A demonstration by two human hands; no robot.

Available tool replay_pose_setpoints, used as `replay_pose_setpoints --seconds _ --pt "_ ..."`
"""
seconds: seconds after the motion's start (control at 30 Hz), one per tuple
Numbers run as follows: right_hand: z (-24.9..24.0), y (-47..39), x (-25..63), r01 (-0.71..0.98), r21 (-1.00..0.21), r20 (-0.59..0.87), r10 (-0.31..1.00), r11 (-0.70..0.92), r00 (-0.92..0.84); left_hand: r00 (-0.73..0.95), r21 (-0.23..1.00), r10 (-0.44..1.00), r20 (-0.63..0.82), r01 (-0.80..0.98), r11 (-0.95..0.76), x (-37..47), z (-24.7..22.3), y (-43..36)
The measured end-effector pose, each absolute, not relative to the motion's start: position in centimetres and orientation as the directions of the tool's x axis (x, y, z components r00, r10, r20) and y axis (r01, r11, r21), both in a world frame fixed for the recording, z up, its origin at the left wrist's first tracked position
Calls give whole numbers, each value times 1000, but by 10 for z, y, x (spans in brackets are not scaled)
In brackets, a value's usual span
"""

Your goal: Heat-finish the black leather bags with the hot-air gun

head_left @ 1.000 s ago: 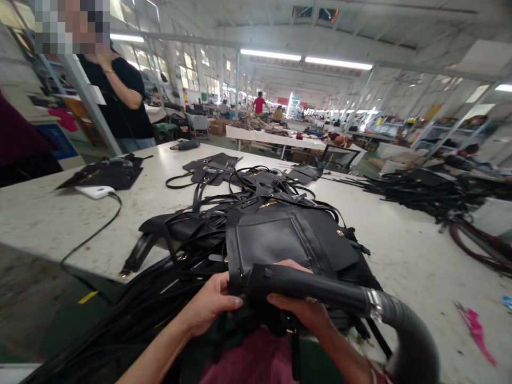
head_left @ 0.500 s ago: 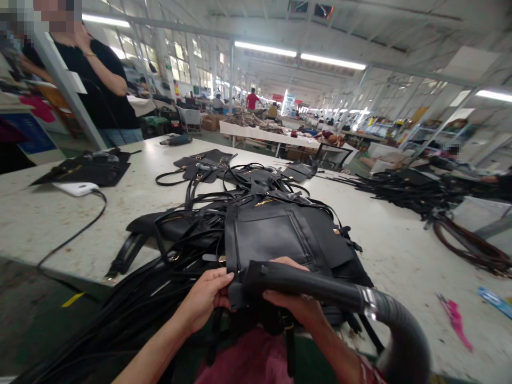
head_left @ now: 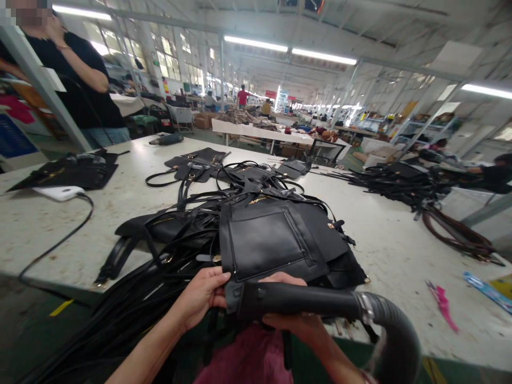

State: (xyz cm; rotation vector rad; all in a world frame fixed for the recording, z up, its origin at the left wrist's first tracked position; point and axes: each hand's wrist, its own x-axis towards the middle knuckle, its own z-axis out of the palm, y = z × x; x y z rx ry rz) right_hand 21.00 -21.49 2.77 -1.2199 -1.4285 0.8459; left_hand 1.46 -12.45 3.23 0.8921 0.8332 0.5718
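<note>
A black leather panel (head_left: 264, 240) with a stitched rectangular pocket lies on top of a heap of black bag pieces at the table's front edge. My left hand (head_left: 206, 296) pinches the panel's near left corner between thumb and fingers. My right hand (head_left: 296, 309) is wrapped round a black nozzle (head_left: 320, 300), which joins a thick ribbed hose (head_left: 400, 330) by a metal clamp. The nozzle's flat mouth is beside my left fingertips, over the panel's near edge. Part of my right hand is hidden behind the nozzle.
On the white table (head_left: 384, 240) lie more black bags (head_left: 200, 162), a white device (head_left: 60, 193) with a cord, pink-handled snips (head_left: 444, 306) and brown straps (head_left: 456, 234). A person in black (head_left: 76, 80) stands beyond the left end.
The nozzle has tilted closer to level and its mouth has moved slightly down and left, uncovering more of the panel's near edge. The whole view has shifted a little.
</note>
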Motion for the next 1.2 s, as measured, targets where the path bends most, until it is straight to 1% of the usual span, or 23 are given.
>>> replay_pose_setpoints --seconds 0.07,0.13,0.2,0.27,0.3,0.37,0.43,0.47,0.57,0.67,0.73,0.83,0.93,1.03,1.2 --pt "24 -216 203 247 -897 378 926 366 -1 563 840 721 -404 -84 536 16 34 -125" --pt "20 -214 190 213 -864 455 889 456 -59 559 826 713 -424 -84 557 17 34 -125" --pt "16 -209 178 181 -848 482 867 498 -129 565 812 704 -430 -99 575 18 34 -125" --pt "13 -208 172 169 -843 490 858 511 -151 575 804 699 -425 -114 583 17 34 -124" --pt "13 -209 172 169 -843 501 859 511 -103 580 803 695 -424 -114 585 17 34 -124" --pt "14 -212 178 191 -847 515 855 496 62 586 811 692 -420 -99 576 16 34 -123" --pt "19 -216 189 215 -873 480 849 437 222 589 832 698 -408 -76 550 16 34 -123" --pt "22 -216 194 215 -893 442 859 395 260 593 842 699 -399 -64 535 17 34 -123" --pt "27 -210 201 163 -939 338 902 303 267 602 869 705 -374 -38 493 20 30 -122" --pt "25 -196 196 153 -953 295 910 260 290 556 889 747 -365 -31 457 21 25 -115" --pt "21 -188 190 156 -960 273 907 234 320 519 885 761 -388 -21 465 21 23 -109" --pt "19 -181 182 123 -960 278 899 251 338 500 869 757 -420 -18 494 22 23 -105" --pt "19 -176 177 76 -954 300 891 292 342 490 896 789 -371 -35 444 25 21 -108" --pt "22 -170 175 66 -951 306 884 302 353 474 911 815 -334 -58 407 25 14 -110" --pt "26 -174 175 17 -967 245 903 255 353 556 914 774 -303 -60 401 21 10 -105"
